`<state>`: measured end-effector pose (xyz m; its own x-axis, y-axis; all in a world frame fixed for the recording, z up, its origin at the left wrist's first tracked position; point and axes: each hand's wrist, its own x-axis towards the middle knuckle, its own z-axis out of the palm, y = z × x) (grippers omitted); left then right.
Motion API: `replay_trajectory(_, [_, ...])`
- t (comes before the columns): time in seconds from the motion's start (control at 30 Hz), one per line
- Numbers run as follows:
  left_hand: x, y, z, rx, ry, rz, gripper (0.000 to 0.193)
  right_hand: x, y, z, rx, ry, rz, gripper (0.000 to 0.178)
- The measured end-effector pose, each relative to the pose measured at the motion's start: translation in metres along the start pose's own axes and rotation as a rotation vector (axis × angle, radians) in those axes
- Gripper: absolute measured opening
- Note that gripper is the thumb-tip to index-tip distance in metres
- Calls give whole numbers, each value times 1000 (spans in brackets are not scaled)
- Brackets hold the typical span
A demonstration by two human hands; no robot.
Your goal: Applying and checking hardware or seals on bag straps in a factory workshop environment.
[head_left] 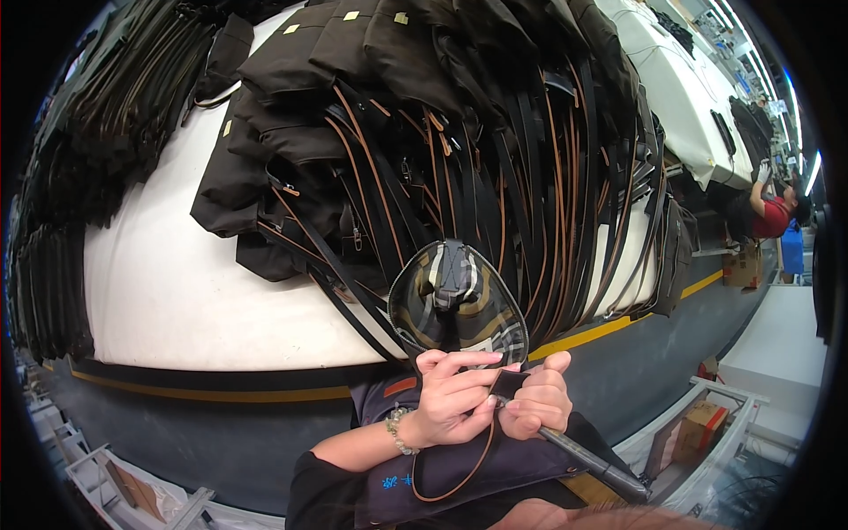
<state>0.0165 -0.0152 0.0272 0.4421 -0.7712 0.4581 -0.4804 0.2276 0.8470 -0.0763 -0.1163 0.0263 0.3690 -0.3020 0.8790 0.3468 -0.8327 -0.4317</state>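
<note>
My left hand (455, 399), with a beaded bracelet on the wrist, pinches one side of a short dark strap end (510, 382) in front of my body. My right hand (539, 397) is closed round the other side of it. A thin strap with a brown edge (426, 495) hangs in a loop below my left hand. From under my right hand a long dark grey bar-like piece (601, 464) slants down to the right; whether I hold it is unclear. Just beyond my hands an open bag (459, 300) shows its plaid lining.
Dark bags (353, 53) with black, brown-edged straps (556, 203) lie heaped on a white table (203, 300). More dark pieces (132, 106) are stacked at the left. Another person in red (773, 216) works at the far right, near a cardboard box (742, 265).
</note>
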Motion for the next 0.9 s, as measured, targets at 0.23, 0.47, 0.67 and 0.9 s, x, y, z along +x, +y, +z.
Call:
replay_trajectory(0.23, [-1, -1, -2, -9, -19, 2, 4, 1, -1, -3, -9, -37, 26, 6])
replay_trajectory(0.47, [-1, 0, 0, 7, 10, -10, 5, 0, -1, -3, -21, -53, 32, 4])
replay_trajectory(0.67, [-1, -1, -2, -3, -24, -6, 5, 0, 1, -2, -25, -42, 16, 4])
replay_trajectory(0.9, [-2, -1, -3, 1, -37, -9, 5, 3, 0, -4, -14, -74, 8, 3])
